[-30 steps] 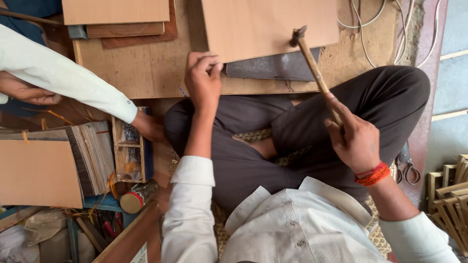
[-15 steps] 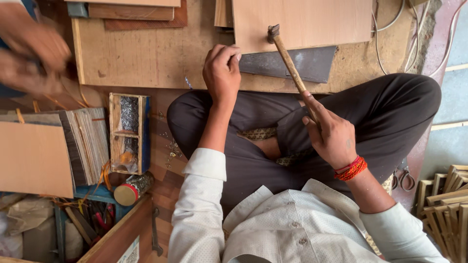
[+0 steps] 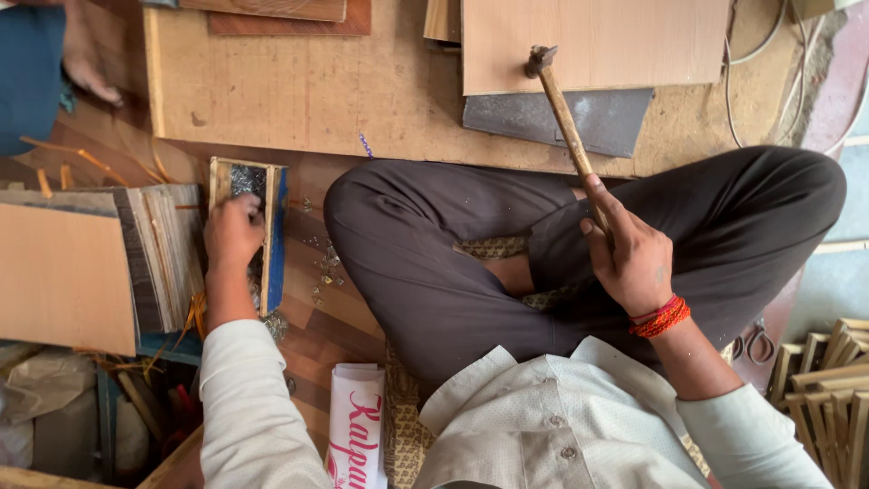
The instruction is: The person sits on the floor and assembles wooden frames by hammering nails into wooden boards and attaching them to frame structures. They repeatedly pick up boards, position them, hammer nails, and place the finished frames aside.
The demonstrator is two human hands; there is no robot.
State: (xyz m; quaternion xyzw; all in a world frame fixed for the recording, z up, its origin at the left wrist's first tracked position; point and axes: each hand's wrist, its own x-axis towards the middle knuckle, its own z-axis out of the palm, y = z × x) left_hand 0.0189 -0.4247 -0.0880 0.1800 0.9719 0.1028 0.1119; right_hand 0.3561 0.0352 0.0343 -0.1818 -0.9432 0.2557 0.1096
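The right hand (image 3: 634, 258) is closed on the low end of the stiff, top-heavy wooden-handled hammer (image 3: 566, 122), best held there, over the tan wooden board (image 3: 299, 100), while the left hand (image 3: 233, 231) dips its fingers into the small wooden box (image 3: 272, 226) on the floor

A wooden floor (image 3: 326, 335) carries everything. A large plywood board (image 3: 344, 100) lies flat on it, with a lighter board (image 3: 625, 41) and a grey metal sheet (image 3: 597, 122) on top. Beside it rest a small open wooden box (image 3: 272, 226), a stack of thin boards (image 3: 163, 254) and scattered bright scraps (image 3: 326, 272).
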